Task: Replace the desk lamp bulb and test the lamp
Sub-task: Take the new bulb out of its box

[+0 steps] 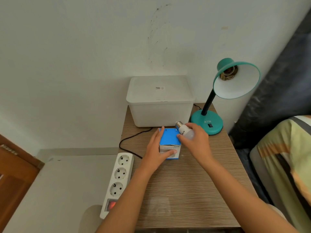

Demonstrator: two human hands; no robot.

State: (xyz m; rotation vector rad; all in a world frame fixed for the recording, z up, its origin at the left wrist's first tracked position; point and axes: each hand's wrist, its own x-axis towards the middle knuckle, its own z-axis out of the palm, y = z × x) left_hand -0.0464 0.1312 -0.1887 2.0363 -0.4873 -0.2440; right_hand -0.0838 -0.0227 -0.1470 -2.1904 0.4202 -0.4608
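A teal desk lamp (207,122) stands at the table's back right, its shade (239,83) tilted toward me with an empty socket (229,73) showing inside. A blue and white bulb box (169,140) sits mid-table. My left hand (157,148) grips the box from its left side, thumb on the front face. My right hand (196,140) holds a white bulb (184,130) just right of the box, its metal screw base pointing up and left.
A white lidded plastic bin (159,101) stands behind the box against the wall. A white power strip (117,180) with a lit red switch lies at the table's left edge; a black cord (133,137) runs past it. A bed with patterned bedding (286,165) borders the right side.
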